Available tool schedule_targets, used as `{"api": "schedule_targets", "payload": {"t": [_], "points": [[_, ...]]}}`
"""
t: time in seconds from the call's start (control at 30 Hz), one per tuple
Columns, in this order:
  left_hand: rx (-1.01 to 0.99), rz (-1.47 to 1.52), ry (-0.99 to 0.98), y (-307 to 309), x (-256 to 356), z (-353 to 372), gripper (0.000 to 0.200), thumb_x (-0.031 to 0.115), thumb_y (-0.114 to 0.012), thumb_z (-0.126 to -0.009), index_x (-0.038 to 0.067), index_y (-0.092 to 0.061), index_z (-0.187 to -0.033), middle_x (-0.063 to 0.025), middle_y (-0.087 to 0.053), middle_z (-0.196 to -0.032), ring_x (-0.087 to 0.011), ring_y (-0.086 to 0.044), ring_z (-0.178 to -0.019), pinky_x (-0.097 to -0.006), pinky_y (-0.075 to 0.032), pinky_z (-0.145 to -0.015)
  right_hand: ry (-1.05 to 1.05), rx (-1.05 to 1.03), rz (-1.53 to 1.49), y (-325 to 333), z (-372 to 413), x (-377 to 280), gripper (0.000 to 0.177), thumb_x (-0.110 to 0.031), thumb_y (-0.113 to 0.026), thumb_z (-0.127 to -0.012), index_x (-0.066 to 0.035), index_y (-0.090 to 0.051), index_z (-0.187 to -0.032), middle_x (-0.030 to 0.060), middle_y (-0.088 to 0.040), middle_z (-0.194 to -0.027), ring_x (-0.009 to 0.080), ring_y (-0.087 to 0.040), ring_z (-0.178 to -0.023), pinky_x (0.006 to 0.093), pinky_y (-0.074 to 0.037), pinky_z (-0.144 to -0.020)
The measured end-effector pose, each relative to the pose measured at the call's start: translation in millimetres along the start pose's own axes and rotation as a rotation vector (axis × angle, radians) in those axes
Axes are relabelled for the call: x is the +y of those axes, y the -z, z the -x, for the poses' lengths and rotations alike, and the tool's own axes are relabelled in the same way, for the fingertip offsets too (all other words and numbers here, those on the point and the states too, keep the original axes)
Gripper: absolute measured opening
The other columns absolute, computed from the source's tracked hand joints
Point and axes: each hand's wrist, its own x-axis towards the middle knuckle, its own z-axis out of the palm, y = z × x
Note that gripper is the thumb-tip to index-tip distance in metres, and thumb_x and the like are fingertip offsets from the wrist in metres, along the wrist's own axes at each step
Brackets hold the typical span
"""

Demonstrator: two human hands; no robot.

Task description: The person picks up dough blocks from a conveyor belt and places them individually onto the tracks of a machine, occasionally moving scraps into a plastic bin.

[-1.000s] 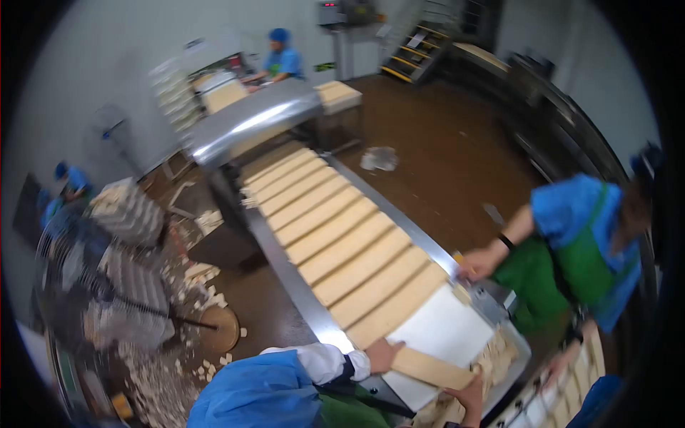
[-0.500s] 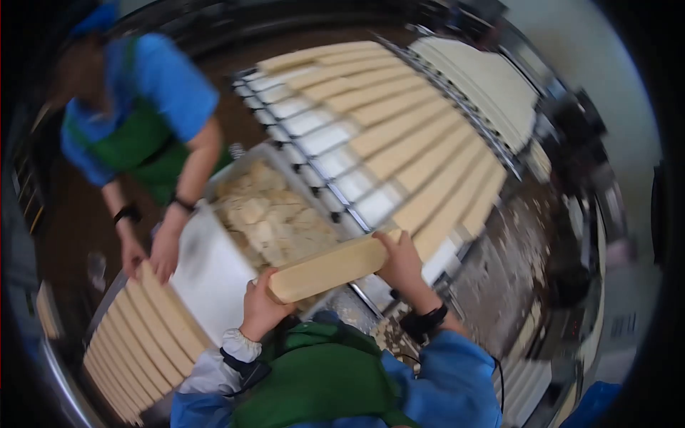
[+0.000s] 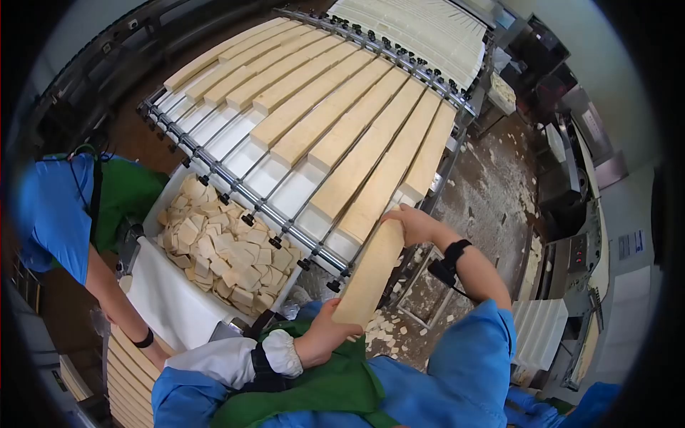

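A long, smooth, pale beige block (image 3: 371,271) with rounded edges, of a material I cannot make out, is held tilted between both my hands. My left hand (image 3: 325,337) is closed around its near end, low in front of my green apron. At the far end my right hand (image 3: 415,225) grips it, beside the front of the conveyor. Rows of similar blocks (image 3: 342,107) lie in lanes on the white conveyor belt (image 3: 239,153), parted by thin metal rods. The nearest row ends just beyond my right hand.
Left of me a white bin (image 3: 168,192) holds many flat pale scraps (image 3: 221,250). A co-worker's arm (image 3: 121,307) reaches over more blocks (image 3: 128,371) at lower left. Scraps litter the floor (image 3: 485,178) at right, near a metal frame (image 3: 421,289).
The block has swung from lying crosswise to pointing away toward the conveyor, and both my hands have shifted right with it. My view has turned, and the co-worker appears farther left and lower.
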Motion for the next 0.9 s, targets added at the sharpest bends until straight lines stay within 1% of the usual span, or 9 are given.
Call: {"api": "schedule_targets", "payload": {"t": [0.13, 0.23, 0.27, 0.37, 0.43, 0.53, 0.73, 0.83, 0.9], "points": [[-0.062, -0.037, -0.066, -6.6, 7.2, -14.7, 0.089, -0.006, -0.07, -0.073, 0.001, -0.02, -0.147, -0.0162, -0.054, -0.124, -0.0219, -0.058, -0.105, -0.0303, -0.047, -0.086, -0.095, 0.028, 0.157, -8.8, -9.6, 14.9, 0.062, -0.003, -0.067, -0.067, -0.026, -0.058, -0.124, 0.0195, -0.054, -0.11, 0.0406, -0.055, -0.105, 0.0464, -0.043, -0.093], [-0.055, -0.073, -0.174, -9.7, 9.0, -39.8, 0.091, -0.006, -0.067, -0.076, 0.001, -0.013, -0.15, -0.0174, -0.056, -0.123, -0.0219, -0.058, -0.105, -0.0299, -0.046, -0.089, 0.039, 0.655, 0.561, -15.0, 7.4, 12.2, 0.059, 0.001, -0.062, -0.07, -0.021, -0.058, -0.125, 0.0197, -0.053, -0.114, 0.0408, -0.053, -0.108, 0.0484, -0.04, -0.097], [-0.073, -0.021, -0.177, -13.3, 17.6, -44.9, 0.091, -0.006, -0.065, -0.077, 0.001, -0.012, -0.15, -0.0178, -0.056, -0.122, -0.0218, -0.059, -0.105, -0.0299, -0.046, -0.09, 0.024, 0.778, 0.524, -16.7, 15.7, 1.2, 0.049, 0.0, -0.063, -0.07, -0.01, -0.06, -0.118, 0.0173, -0.055, -0.108, 0.0374, -0.054, -0.103, 0.0459, -0.042, -0.091], [-0.016, 0.059, -0.211, -21.1, 21.7, -57.6, 0.088, -0.006, -0.062, -0.08, 0.001, -0.01, -0.15, -0.0172, -0.062, -0.113, -0.0212, -0.06, -0.102, -0.0302, -0.045, -0.09, -0.184, 0.572, 0.094, -31.7, 50.6, -47.0, 0.032, -0.005, -0.065, -0.072, -0.005, -0.062, -0.104, 0.0148, -0.057, -0.098, 0.0341, -0.054, -0.096, 0.0439, -0.044, -0.084], [0.051, 0.078, -0.213, -20.2, 13.8, -66.3, 0.088, -0.006, -0.062, -0.08, 0.001, -0.01, -0.15, -0.0168, -0.063, -0.11, -0.0202, -0.061, -0.099, -0.0301, -0.046, -0.089, -0.135, 0.561, -0.045, -50.3, 68.6, -74.2, 0.021, -0.009, -0.069, -0.074, -0.002, -0.062, -0.092, 0.0144, -0.057, -0.091, 0.0326, -0.054, -0.09, 0.0422, -0.045, -0.082], [0.129, 0.028, -0.217, -16.2, 6.2, -73.0, 0.079, -0.003, -0.064, -0.082, 0.003, -0.018, -0.145, -0.0132, -0.065, -0.098, -0.0152, -0.061, -0.086, -0.0256, -0.047, -0.075, -0.093, 0.584, -0.15, -74.8, 77.8, -104.5, 0.016, -0.01, -0.07, -0.075, -0.002, -0.062, -0.086, 0.0145, -0.056, -0.088, 0.0326, -0.054, -0.089, 0.041, -0.045, -0.08], [0.209, -0.023, -0.252, -0.9, -14.5, -82.3, 0.068, 0.004, -0.069, -0.086, 0.003, -0.026, -0.138, -0.0115, -0.064, -0.09, -0.0135, -0.06, -0.077, -0.0247, -0.049, -0.067, -0.122, 0.594, -0.284, -92.1, 79.6, -116.7, 0.022, -0.015, -0.07, -0.074, -0.001, -0.061, -0.089, 0.0142, -0.056, -0.088, 0.033, -0.054, -0.088, 0.0413, -0.045, -0.079], [0.2, -0.014, -0.286, 4.3, -19.6, -83.1, 0.066, 0.003, -0.069, -0.086, 0.004, -0.028, -0.138, -0.0123, -0.064, -0.091, -0.014, -0.062, -0.08, -0.0248, -0.05, -0.069, -0.171, 0.519, -0.359, -97.4, 78.5, -113.7, 0.033, -0.017, -0.071, -0.075, 0.0, -0.06, -0.101, 0.0165, -0.058, -0.095, 0.0351, -0.055, -0.094, 0.0419, -0.046, -0.083], [0.183, -0.003, -0.305, 3.9, -19.6, -82.0, 0.064, 0.0, -0.067, -0.086, 0.005, -0.029, -0.138, -0.013, -0.065, -0.093, -0.0142, -0.063, -0.083, -0.0248, -0.05, -0.069, -0.201, 0.512, -0.56, -92.3, 77.6, -122.4, 0.041, -0.019, -0.072, -0.076, 0.001, -0.057, -0.109, 0.0185, -0.058, -0.098, 0.0364, -0.056, -0.099, 0.0425, -0.046, -0.086]]}}
